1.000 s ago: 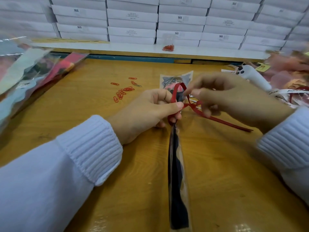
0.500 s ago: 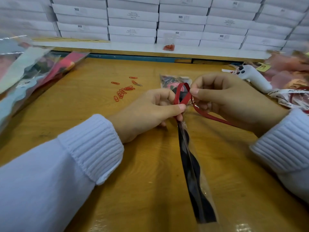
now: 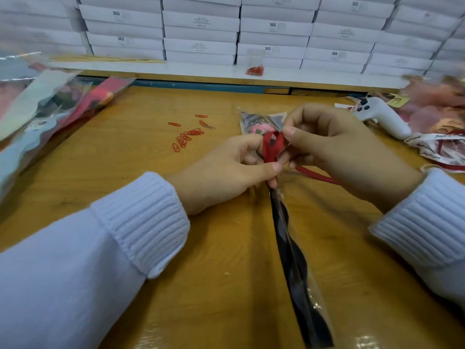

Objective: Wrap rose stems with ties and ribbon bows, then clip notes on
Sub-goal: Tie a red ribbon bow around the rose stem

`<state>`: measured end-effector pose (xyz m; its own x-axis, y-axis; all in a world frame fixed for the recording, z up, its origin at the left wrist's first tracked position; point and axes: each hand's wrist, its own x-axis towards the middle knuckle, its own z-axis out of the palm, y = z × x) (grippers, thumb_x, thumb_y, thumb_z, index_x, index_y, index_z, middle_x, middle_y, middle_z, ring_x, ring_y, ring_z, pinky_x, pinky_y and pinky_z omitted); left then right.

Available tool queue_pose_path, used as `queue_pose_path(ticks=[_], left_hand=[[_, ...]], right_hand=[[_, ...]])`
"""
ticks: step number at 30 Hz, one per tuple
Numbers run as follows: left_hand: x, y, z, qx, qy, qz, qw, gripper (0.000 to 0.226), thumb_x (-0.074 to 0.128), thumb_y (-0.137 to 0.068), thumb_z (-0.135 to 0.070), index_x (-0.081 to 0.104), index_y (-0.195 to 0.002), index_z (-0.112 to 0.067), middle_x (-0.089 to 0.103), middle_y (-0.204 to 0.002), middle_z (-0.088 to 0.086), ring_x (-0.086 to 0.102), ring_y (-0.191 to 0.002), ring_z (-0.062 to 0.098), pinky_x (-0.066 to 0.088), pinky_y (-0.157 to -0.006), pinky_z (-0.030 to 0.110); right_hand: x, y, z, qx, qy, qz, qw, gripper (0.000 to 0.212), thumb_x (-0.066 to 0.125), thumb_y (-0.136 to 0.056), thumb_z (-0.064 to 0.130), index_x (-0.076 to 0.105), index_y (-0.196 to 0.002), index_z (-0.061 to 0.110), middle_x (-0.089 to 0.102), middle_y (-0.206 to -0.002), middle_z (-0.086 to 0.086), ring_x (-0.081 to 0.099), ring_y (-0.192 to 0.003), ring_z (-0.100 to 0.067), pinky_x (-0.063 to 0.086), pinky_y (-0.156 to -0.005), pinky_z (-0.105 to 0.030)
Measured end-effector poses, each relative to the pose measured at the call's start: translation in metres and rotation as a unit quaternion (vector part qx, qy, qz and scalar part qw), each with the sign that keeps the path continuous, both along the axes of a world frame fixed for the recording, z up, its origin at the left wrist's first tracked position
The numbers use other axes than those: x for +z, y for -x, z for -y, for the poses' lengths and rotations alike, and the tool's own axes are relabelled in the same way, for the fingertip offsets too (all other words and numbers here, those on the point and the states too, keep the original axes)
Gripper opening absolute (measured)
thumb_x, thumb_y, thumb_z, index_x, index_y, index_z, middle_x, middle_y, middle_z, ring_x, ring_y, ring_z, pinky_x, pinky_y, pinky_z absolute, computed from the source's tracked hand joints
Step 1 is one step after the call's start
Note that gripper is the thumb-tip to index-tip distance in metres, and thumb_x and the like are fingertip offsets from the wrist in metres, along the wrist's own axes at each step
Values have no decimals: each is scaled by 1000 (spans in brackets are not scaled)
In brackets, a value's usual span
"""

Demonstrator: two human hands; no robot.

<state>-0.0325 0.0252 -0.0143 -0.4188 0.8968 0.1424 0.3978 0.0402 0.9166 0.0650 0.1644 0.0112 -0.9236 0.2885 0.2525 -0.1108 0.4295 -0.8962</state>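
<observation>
Head view: the right hand (image 3: 334, 152) is pinching the thin red satin ribbon (image 3: 273, 147), whose loop is drawing smaller than a second ago. The left hand (image 3: 226, 177) grip is clamping the clear cellophane-sleeved rose stem (image 3: 292, 248) on the wooden tabletop (image 3: 201, 248). The bow is likely forming.

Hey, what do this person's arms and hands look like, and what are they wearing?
The left sleeve and right sleeve are long, pale bluish-white knit, each ending in a thick ribbed cuff at the wrist. The left hand and right hand are bare: no gloves, and no ring or watch shows.
</observation>
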Motion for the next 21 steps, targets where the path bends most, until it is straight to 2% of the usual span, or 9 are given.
queue_pose_path(ticks=[4, 7, 9, 11, 14, 17, 19, 21], left_hand=[[-1, 2, 0, 8, -18, 20, 1000, 17, 56, -93, -18, 64, -106, -10, 67, -65, -7, 57, -56, -4, 42, -53, 9], [-2, 2, 0, 16, -14, 17, 1000, 17, 55, -93, -19, 64, -101, -7, 65, -63, -8, 56, -55, -4, 42, -53, 9], [-3, 2, -1, 29, -14, 16, 999, 15, 55, -94, -19, 64, -94, -7, 64, -63, -8, 54, -54, -4, 41, -52, 8], [-3, 2, -2, 46, -16, 24, 999, 14, 55, -94, -18, 64, -90, -7, 65, -63, -8, 53, -51, -5, 41, -51, 8], [-3, 2, -2, 65, -21, 26, 997, 10, 57, -93, -17, 63, -86, -14, 66, -63, -7, 53, -50, -4, 41, -50, 9], [-5, 4, -2, 86, -33, 23, 996, 3, 62, -90, -16, 60, -89, -14, 67, -64, -2, 57, -55, 5, 47, -55, 19], [-7, 5, -2, 102, -35, 26, 994, 10, 65, -88, -16, 55, -91, -16, 67, -63, 1, 61, -56, 13, 52, -60, 29], [-7, 6, -2, 94, -31, 32, 995, 14, 65, -87, -17, 53, -94, -17, 71, -67, 1, 67, -63, 17, 57, -66, 33]], right_hand=[[-2, 1, -4, -37, -9, 59, 998, 11, 52, -95, 11, 58, -86, 8, 67, -61, 1, 65, -56, -7, 51, -50, -16], [-5, 1, -6, -59, -23, 92, 994, 7, 58, -91, 11, 59, -98, 13, 68, -81, 1, 69, -60, -10, 52, -52, -15], [-5, 0, -5, -98, -57, 71, 991, 18, 62, -89, 10, 56, -103, 18, 63, -97, 5, 69, -60, -10, 52, -52, -15], [-2, -2, -3, -142, -145, 22, 979, 22, 65, -85, 11, 55, -100, 22, 57, -102, 11, 67, -59, -6, 49, -51, -12], [2, -4, 0, -132, -208, 6, 969, 15, 67, -80, 12, 60, -87, 24, 60, -92, 10, 63, -65, -7, 50, -59, -16], [1, -5, 8, -31, -157, 55, 986, 12, 73, -76, 15, 64, -84, 17, 67, -77, 4, 61, -65, -5, 51, -63, -17], [-1, -4, 11, -5, -130, 74, 989, 23, 76, -71, 17, 62, -89, 14, 69, -77, -1, 64, -64, -9, 53, -62, -18], [-5, -2, 11, -4, -100, 83, 992, 31, 78, -69, 12, 58, -93, 11, 70, -76, -3, 67, -64, -12, 55, -59, -19]])
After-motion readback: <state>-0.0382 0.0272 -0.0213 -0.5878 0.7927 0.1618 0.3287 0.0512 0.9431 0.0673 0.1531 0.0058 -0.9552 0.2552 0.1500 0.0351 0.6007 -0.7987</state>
